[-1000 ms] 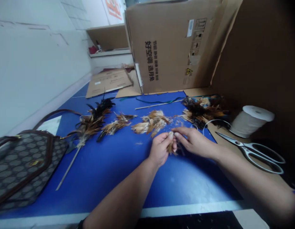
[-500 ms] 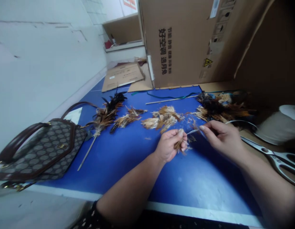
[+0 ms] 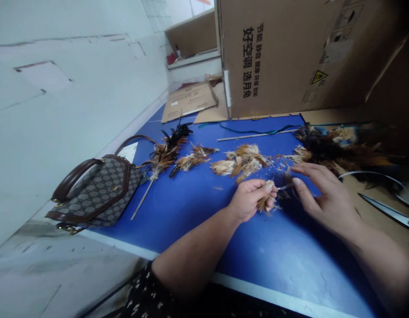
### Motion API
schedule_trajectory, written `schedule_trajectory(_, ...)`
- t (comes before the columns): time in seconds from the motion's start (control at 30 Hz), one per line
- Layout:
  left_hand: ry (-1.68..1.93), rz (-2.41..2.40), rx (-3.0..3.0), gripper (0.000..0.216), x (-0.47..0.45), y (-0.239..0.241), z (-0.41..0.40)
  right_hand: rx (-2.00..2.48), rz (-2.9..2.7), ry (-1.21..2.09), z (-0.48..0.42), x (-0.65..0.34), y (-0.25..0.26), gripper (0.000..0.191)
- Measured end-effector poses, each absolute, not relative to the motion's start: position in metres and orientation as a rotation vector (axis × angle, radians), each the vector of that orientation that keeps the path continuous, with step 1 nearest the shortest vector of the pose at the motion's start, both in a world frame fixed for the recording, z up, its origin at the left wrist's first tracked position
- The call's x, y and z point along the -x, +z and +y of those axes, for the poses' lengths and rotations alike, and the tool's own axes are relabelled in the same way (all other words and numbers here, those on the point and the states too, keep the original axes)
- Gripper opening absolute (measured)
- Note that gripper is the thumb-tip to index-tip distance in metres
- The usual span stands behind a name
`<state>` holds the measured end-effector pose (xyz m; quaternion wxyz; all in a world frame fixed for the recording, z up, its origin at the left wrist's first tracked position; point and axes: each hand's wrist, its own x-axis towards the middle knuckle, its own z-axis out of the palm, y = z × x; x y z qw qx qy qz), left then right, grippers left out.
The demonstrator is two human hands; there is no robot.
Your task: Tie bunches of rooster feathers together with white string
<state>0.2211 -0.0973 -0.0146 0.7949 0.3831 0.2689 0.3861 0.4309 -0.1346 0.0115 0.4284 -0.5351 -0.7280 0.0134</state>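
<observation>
While L hand (image 3: 254,199) grips feather bunch (image 3: 263,204), R hand (image 3: 323,194) parted nr white strip (image 3: 284,187); blue tbl (image 3: 187,203) below.

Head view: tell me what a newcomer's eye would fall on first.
Probably the big cardboard box at the back of the blue table, with its large dark printed characters. Next, right of the picture's middle, the left hand gripping a tuft of brown feathers, with the right hand close beside it. Then the patterned handbag on the table's left side.
</observation>
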Motion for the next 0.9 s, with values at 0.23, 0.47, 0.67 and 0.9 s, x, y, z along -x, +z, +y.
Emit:
schedule_trajectory(0.23,0.802,0.615,-0.861,0.046,-0.222,-0.017,-0.099,1.341,-1.826,0.651,-0.143,-0.412,0.005,0.031)
schedule_trajectory(0.47,0.706,0.594,-0.886,0.048,-0.221,-0.023,-0.100,1.252,-1.666,0.945,-0.145,-0.419,0.019,0.036)
schedule_trajectory(0.67,0.557,0.570,-0.956,0.053,-0.219,-0.024,-0.100,1.173,-1.600,1.179,-0.139,-0.429,0.014,0.031)
schedule_trajectory(0.9,0.579,0.539,-0.893,0.052,-0.223,-0.014,-0.104,1.156,-1.584,1.068,-0.135,-0.430,0.013,0.021)
